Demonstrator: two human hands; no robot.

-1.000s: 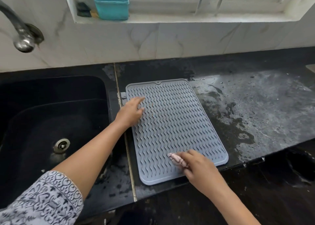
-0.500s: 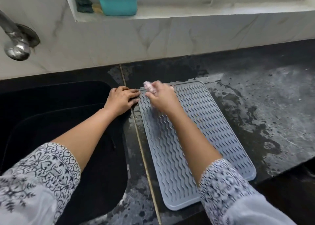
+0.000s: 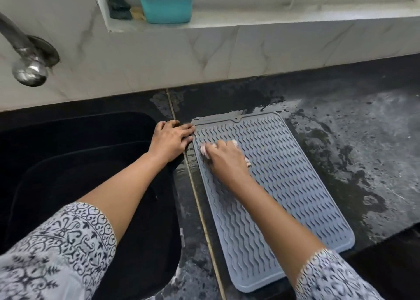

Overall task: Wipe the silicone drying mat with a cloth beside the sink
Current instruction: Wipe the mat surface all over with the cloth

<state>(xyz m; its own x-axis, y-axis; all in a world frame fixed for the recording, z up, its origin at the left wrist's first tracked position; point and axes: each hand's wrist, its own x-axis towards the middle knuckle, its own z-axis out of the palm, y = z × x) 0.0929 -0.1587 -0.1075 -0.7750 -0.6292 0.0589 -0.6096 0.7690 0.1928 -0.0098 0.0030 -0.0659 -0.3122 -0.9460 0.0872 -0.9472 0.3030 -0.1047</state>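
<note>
left hand [image 3: 171, 138] fingers flat on grey ribbed silicone mat [image 3: 284, 174] edge, right hand [image 3: 223, 157] fingers bunching a likely pinkish cloth [image 3: 204, 150]: wipe along ribs.

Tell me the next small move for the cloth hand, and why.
Probably draw the right hand and cloth down the mat toward its near edge: the cloth sits near the far left corner, the left hand steadies that corner, and the long near stretch lies open.

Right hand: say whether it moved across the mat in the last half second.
Yes. The right hand, gripping the cloth, has pulled back from the far edge of the mat toward the person.
</note>
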